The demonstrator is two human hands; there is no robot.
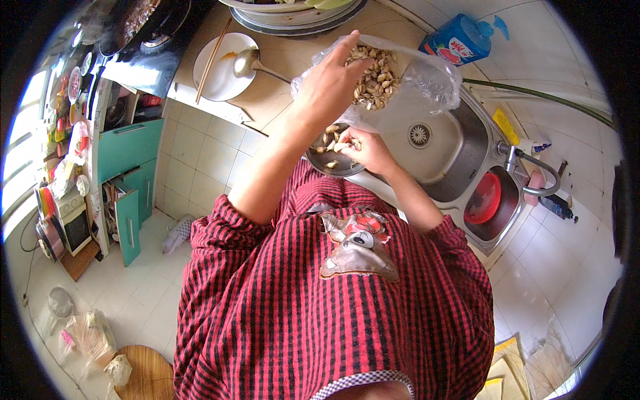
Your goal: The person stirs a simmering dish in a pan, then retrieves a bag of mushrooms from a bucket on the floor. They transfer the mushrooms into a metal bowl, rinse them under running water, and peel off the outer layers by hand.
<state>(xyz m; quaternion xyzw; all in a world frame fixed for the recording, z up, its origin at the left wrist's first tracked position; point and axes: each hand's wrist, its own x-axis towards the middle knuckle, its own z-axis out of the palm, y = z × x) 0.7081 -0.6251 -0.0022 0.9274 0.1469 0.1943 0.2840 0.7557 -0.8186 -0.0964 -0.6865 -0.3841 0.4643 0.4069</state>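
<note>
My left hand [332, 77] reaches over a clear plastic bag [432, 75] of unpeeled garlic cloves [377, 82], its fingers spread at the left side of the pile. Nothing shows between those fingers; the palm side is hidden. Nearer my body, my right hand [367, 150] pinches a pale garlic clove [341, 147] above a round grey metal bowl [336, 167]. More cloves lie in that bowl, which sits at the counter's front edge, partly under the bag and my right hand.
Right of the bag is a steel double sink [445, 150] with a faucet [542, 187] and a red basin [484, 197]. A white plate [220, 75] with chopsticks [214, 60] and a ladle [246, 62] stands left. A blue pump bottle [457, 40] is behind; a wok [132, 22] is far left.
</note>
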